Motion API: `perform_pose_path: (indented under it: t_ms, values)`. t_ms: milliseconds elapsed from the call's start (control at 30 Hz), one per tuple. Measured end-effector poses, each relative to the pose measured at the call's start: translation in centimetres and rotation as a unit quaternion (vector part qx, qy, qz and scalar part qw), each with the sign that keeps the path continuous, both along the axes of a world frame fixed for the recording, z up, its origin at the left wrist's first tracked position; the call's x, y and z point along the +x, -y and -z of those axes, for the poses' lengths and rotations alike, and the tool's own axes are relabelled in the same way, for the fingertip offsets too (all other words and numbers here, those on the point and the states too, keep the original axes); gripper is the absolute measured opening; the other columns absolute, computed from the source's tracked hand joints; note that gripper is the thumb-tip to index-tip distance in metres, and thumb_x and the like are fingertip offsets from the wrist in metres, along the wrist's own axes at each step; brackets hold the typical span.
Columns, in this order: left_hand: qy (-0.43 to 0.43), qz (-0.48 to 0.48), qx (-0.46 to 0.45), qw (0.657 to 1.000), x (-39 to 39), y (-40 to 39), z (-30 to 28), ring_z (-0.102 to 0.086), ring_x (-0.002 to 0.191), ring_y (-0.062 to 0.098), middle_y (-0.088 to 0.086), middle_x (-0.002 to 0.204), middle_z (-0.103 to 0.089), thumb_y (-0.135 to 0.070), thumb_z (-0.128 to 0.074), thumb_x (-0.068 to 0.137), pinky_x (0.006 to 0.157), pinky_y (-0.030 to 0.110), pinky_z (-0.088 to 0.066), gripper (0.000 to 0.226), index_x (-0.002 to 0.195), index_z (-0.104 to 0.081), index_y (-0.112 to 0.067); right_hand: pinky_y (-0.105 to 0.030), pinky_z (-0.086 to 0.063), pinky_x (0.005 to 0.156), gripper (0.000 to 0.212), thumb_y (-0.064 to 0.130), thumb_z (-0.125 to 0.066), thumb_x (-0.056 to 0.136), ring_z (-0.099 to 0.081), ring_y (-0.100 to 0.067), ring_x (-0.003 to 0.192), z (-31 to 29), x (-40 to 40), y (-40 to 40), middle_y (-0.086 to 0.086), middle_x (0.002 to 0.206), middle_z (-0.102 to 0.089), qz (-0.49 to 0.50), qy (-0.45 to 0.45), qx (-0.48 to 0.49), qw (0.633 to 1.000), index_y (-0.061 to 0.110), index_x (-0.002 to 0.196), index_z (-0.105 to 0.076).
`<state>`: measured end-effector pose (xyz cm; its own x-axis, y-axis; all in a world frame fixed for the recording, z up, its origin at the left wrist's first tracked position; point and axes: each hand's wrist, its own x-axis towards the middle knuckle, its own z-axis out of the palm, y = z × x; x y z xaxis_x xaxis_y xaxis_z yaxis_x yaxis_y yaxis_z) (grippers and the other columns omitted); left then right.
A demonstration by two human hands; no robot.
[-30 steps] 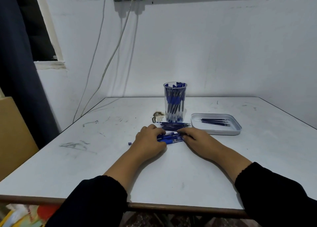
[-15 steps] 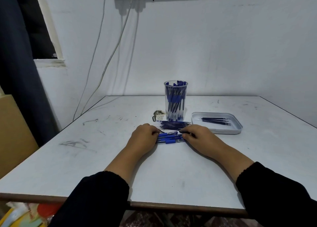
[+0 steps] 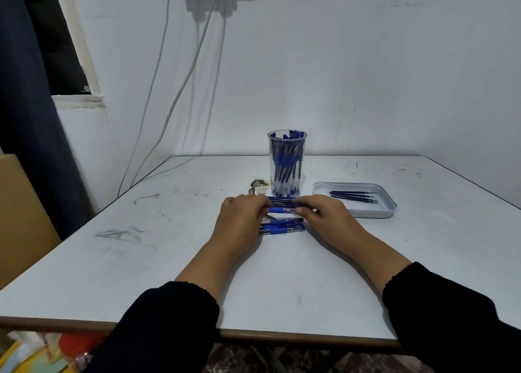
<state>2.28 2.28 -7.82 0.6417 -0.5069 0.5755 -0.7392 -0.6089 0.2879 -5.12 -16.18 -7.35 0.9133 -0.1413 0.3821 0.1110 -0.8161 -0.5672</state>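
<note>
Pinched at each end, the blue pen (image 3: 282, 210) lies crosswise between the two hands: the left hand (image 3: 242, 221) curls its fingers over the pen's left end, and the right hand (image 3: 329, 217) grips the right end between thumb and fingertips. The pen appears to sit slightly above the table (image 3: 282, 277), though the view does not make clear whether it has fully left the surface. Half a second ago both hands were pressed against the ends of a whole bundle lying flat. Now they are farther from the person with a single pen between them, and the loose pens (image 3: 282, 226) left behind lie uncovered on the table just nearer the person, roughly side by side. Just beyond the held pen, a row of dark refills (image 3: 282, 202) lies on the table, partly hidden by the fingers. Behind that row stands a clear cup (image 3: 271, 161), upright and packed with blue-capped pens (image 3: 288, 161) that lean against its wall. To the right of the cup, near the right hand, a shallow white tray (image 3: 366, 214) holds a few thin refills (image 3: 352, 196) lying almost parallel. A small speckled scrap (image 3: 258, 185) rests on the table just left of the cup.
</note>
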Motion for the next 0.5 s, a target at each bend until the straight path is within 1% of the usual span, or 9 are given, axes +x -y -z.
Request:
perform_pose_path:
  t_ms: [67, 133, 167, 200, 267, 367, 400, 467, 500]
  values:
    - [0.030, 0.006, -0.003, 1.000, -0.6, 0.6, -0.1, -0.053, 0.091, 0.015, -0.007, 0.100, -0.064, -0.017, -0.044, 0.098, 0.089, 0.031, -0.031, 0.020, 0.107, -0.060, -0.023, -0.010, -0.035, 0.079, 0.022, 0.019, -0.056, 0.095, -0.054, -0.005, 0.096, -0.1, 0.2, -0.2, 0.007, 0.103, -0.063, 0.008, 0.027, 0.013, 1.000, 0.019, 0.113, -0.070]
    - [0.071, -0.004, 0.004, 0.997, -1.0, 1.3, -0.2, -0.051, 0.091, 0.017, -0.007, 0.097, -0.062, -0.027, -0.047, 0.094, 0.085, 0.033, -0.032, 0.022, 0.112, -0.060, -0.028, -0.010, -0.037, 0.079, 0.019, 0.015, -0.059, 0.093, -0.057, -0.005, 0.094, -0.3, 0.2, -0.3, 0.009, 0.097, -0.062, 0.007, 0.049, 0.066, 0.997, 0.020, 0.107, -0.072]
    - [0.087, -0.010, 0.012, 0.996, -1.0, 1.6, -0.1, -0.051, 0.089, 0.018, -0.006, 0.094, -0.062, -0.032, -0.049, 0.093, 0.082, 0.034, -0.033, 0.023, 0.112, -0.062, -0.030, -0.012, -0.038, 0.080, 0.019, 0.014, -0.060, 0.092, -0.057, -0.002, 0.094, -0.4, 0.1, -0.4, 0.011, 0.096, -0.061, 0.001, 0.054, 0.089, 0.995, 0.020, 0.105, -0.072]
    - [0.100, -0.012, 0.021, 0.995, -0.9, 1.8, -0.1, -0.052, 0.087, 0.021, -0.005, 0.090, -0.062, -0.033, -0.051, 0.092, 0.078, 0.035, -0.033, 0.023, 0.111, -0.064, -0.030, -0.011, -0.038, 0.080, 0.020, 0.013, -0.061, 0.092, -0.056, 0.000, 0.093, -0.4, 0.1, -0.5, 0.012, 0.095, -0.060, -0.006, 0.054, 0.097, 0.994, 0.021, 0.106, -0.072]
    - [0.121, -0.011, 0.039, 0.992, -0.6, 2.2, 0.0, -0.053, 0.084, 0.024, -0.002, 0.088, -0.062, -0.029, -0.053, 0.091, 0.075, 0.035, -0.036, 0.019, 0.105, -0.066, -0.026, -0.008, -0.036, 0.076, 0.020, 0.015, -0.059, 0.094, -0.054, 0.003, 0.090, -0.3, -0.1, -0.5, 0.013, 0.095, -0.057, -0.009, 0.039, 0.081, 0.996, 0.021, 0.108, -0.071]
    - [0.141, 0.008, 0.049, 0.989, -0.5, 2.1, 0.3, -0.052, 0.085, 0.022, -0.003, 0.090, -0.063, -0.022, -0.054, 0.090, 0.074, 0.033, -0.036, 0.013, 0.100, -0.062, -0.021, -0.013, -0.038, 0.077, 0.018, 0.017, -0.056, 0.095, -0.056, 0.001, 0.091, -0.3, -0.3, -0.6, 0.010, 0.098, -0.061, -0.007, 0.030, 0.078, 0.996, 0.024, 0.104, -0.070]
    - [0.146, 0.009, 0.046, 0.988, -0.6, 2.0, 0.3, -0.052, 0.085, 0.021, -0.005, 0.090, -0.063, -0.024, -0.053, 0.090, 0.074, 0.032, -0.036, 0.013, 0.099, -0.062, -0.022, -0.014, -0.040, 0.077, 0.017, 0.017, -0.056, 0.095, -0.058, 0.001, 0.091, -0.4, -0.4, -0.6, 0.010, 0.097, -0.064, -0.011, 0.033, 0.096, 0.995, 0.025, 0.101, -0.070]
    - [0.151, -0.003, 0.030, 0.988, -0.5, 1.9, 0.2, -0.051, 0.085, 0.019, -0.007, 0.088, -0.064, -0.029, -0.050, 0.089, 0.074, 0.032, -0.033, 0.018, 0.097, -0.065, -0.023, -0.009, -0.042, 0.073, 0.015, 0.017, -0.059, 0.094, -0.061, 0.005, 0.087, -0.6, -0.6, -0.9, 0.013, 0.093, -0.067, -0.028, 0.041, 0.135, 0.990, 0.027, 0.095, -0.069]
    - [0.152, -0.010, 0.018, 0.988, -0.4, 1.9, 0.1, -0.051, 0.084, 0.019, -0.007, 0.085, -0.064, -0.032, -0.051, 0.089, 0.073, 0.032, -0.031, 0.019, 0.095, -0.067, -0.024, -0.008, -0.043, 0.072, 0.013, 0.018, -0.060, 0.093, -0.061, 0.007, 0.086, -0.6, -0.6, -1.1, 0.015, 0.091, -0.066, -0.035, 0.042, 0.138, 0.989, 0.029, 0.094, -0.068]
